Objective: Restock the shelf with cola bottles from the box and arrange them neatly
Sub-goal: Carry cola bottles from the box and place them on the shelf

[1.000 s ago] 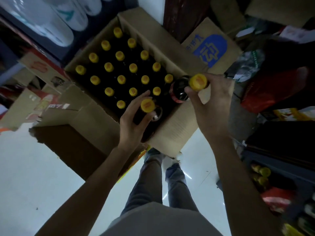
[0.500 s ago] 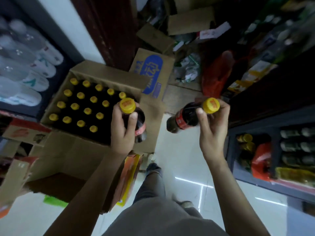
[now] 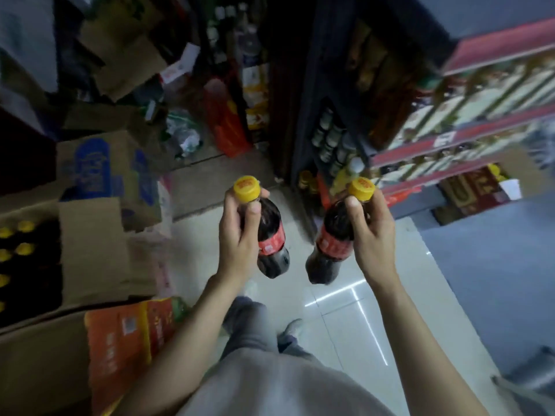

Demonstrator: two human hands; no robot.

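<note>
A cola bottle (image 3: pixel 271 235) is gripped near the cap by the left hand (image 3: pixel 238 235), another bottle (image 3: pixel 333 238) by the right hand (image 3: pixel 371 229); either could be dropped if the neck slips.

Your left hand (image 3: pixel 237 235) holds one cola bottle (image 3: pixel 271 244), your right hand (image 3: pixel 371 232) another (image 3: pixel 329 250), side by side above the floor (image 3: pixel 345 325); box (image 3: pixel 90 250) of bottles far left; shelf (image 3: pixel 450 115) ahead right

Person observed: bare left hand (image 3: pixel 237 238) and bare right hand (image 3: pixel 372 232), forearms uncovered. Light grey fabric top (image 3: pixel 279 385), grey trousers (image 3: pixel 252 328), one pale shoe (image 3: pixel 292 327).
</note>
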